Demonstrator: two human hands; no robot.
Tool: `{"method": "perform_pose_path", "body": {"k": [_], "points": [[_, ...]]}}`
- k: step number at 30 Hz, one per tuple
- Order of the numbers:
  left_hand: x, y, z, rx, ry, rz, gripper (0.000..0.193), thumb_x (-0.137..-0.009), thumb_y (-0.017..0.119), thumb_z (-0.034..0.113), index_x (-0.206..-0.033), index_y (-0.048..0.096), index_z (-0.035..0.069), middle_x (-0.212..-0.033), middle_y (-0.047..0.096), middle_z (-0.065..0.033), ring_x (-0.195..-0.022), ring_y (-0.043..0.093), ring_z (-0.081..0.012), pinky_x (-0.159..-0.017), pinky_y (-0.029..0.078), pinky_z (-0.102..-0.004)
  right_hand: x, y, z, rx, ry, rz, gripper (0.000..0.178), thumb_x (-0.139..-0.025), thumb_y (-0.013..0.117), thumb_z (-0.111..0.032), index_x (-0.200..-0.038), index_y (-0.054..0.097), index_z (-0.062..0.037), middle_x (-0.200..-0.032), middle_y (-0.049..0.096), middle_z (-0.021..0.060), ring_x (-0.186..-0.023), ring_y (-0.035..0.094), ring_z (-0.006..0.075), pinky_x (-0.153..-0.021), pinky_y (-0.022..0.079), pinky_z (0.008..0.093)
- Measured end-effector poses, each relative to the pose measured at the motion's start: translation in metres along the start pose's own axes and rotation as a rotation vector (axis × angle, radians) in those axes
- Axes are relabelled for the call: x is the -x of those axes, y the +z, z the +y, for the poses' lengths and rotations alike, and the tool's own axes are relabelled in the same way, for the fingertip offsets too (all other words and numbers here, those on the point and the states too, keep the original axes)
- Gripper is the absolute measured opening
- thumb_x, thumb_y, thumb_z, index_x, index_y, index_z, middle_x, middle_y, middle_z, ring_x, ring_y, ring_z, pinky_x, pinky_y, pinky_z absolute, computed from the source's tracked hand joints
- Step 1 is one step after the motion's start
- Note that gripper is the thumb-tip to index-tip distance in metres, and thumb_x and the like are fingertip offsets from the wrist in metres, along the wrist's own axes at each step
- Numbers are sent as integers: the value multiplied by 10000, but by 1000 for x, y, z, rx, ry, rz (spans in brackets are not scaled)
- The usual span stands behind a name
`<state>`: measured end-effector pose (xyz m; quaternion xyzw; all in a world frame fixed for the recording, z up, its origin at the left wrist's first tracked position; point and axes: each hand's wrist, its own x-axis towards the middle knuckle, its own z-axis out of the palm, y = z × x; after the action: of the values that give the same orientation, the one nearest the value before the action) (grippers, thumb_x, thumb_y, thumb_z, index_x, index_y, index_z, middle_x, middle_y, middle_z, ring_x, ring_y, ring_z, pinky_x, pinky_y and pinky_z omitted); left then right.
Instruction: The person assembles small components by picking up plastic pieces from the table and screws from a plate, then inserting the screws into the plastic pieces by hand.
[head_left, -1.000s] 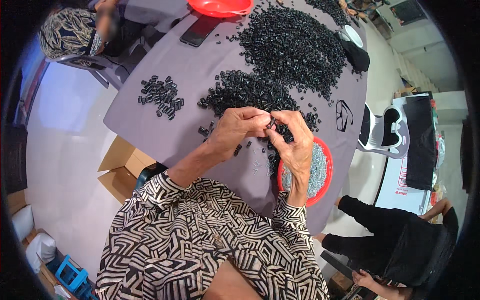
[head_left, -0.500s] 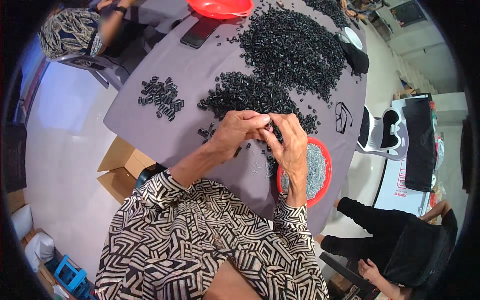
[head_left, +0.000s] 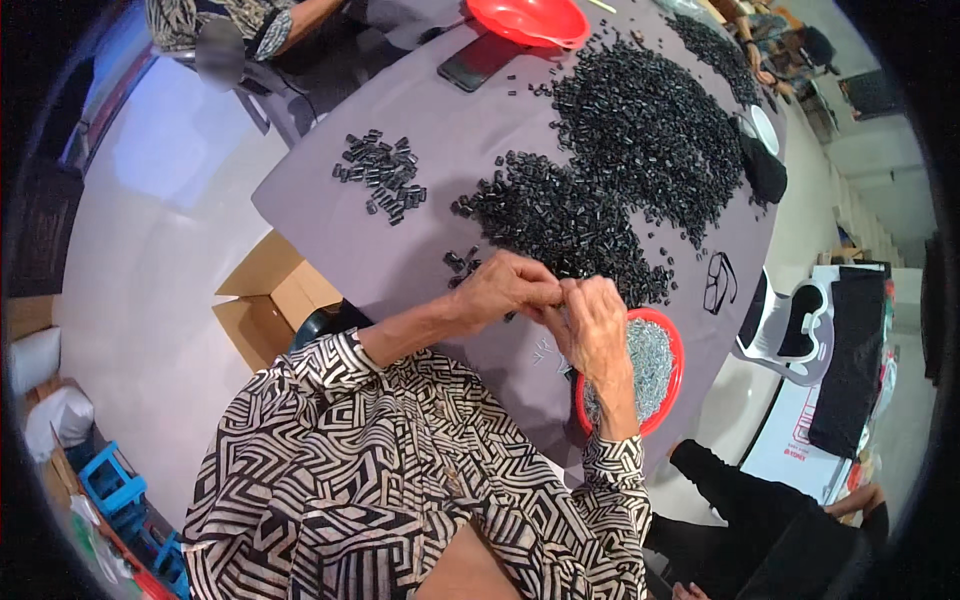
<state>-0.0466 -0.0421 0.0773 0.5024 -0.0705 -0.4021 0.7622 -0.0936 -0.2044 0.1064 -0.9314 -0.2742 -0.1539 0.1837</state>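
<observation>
My left hand (head_left: 507, 290) and my right hand (head_left: 598, 325) meet fingertip to fingertip just in front of a heap of small black cylindrical pieces (head_left: 560, 215). Both are closed in a pinch; whatever lies between the fingertips is hidden. Under my right wrist stands a red bowl (head_left: 679, 375) full of thin silvery metal pins (head_left: 652, 362). A few loose pins (head_left: 544, 350) lie on the grey tablecloth (head_left: 470, 365) between my forearms. Several black pieces (head_left: 460, 264) are scattered beside my left hand, and a separate small group (head_left: 383, 175) lies farther left.
Behind the near heap spreads a larger black heap (head_left: 650, 130). A phone (head_left: 474, 63) and a red basin (head_left: 530, 22) lie far off. Eyeglasses (head_left: 717, 283) rest at the right. A cardboard box (head_left: 270, 300) stands left; a white stool (head_left: 790, 325) right. Other people are around the table.
The view has shifted, so the table sits further right and lower. Both hands remain pinched together; the dark piece glimpsed between the fingertips earlier is now covered by my fingers.
</observation>
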Motion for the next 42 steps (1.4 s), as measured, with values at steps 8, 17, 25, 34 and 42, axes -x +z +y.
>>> {"method": "perform_pose_path", "body": {"k": [8, 17, 25, 34, 42], "points": [[48, -17, -33, 25, -125, 66, 179, -819, 593, 164, -885, 621, -1, -746, 605, -30, -658, 553, -78, -589, 437, -190, 23, 51, -21, -155, -116, 49, 251, -590, 657, -80, -787, 528, 6, -642, 417, 61, -578, 440, 215, -522, 354, 329], [59, -36, -29, -43, -141, 101, 172, -833, 572, 167, -869, 617, 5, -746, 609, -34, -672, 560, -77, -609, 441, -196, 10, 70, -27, -160, -117, 22, 200, -620, 644, -127, -722, 491, -48, -641, 406, 47, -597, 431, 200, -548, 350, 328], [32, -30, -16, -1, -109, 60, 199, -853, 542, 170, -831, 622, -11, -724, 605, -42, -646, 550, -83, -592, 442, -220, -9, 42, -16, -38, -154, -2, 261, -631, 691, -223, -688, 487, -71, -648, 408, 46, -616, 440, 204, -559, 368, 326], [11, -21, -7, 40, -98, 26, 210, -854, 547, 174, -774, 625, -4, -687, 580, -25, -624, 519, -70, -552, 408, -210, -11, 29, -6, -197, 115, 26, 283, -580, 762, -178, -669, 539, -28, -605, 481, 65, -565, 491, 230, -548, 412, 331], [7, -20, -8, -52, -62, 3, 236, -859, 561, 226, -768, 627, 18, -628, 508, 36, -575, 425, -41, -509, 341, -202, -6, 27, 0, -225, 85, 22, 270, -596, 745, -137, -696, 530, -8, -631, 479, 84, -568, 476, 240, -533, 401, 336]]}}
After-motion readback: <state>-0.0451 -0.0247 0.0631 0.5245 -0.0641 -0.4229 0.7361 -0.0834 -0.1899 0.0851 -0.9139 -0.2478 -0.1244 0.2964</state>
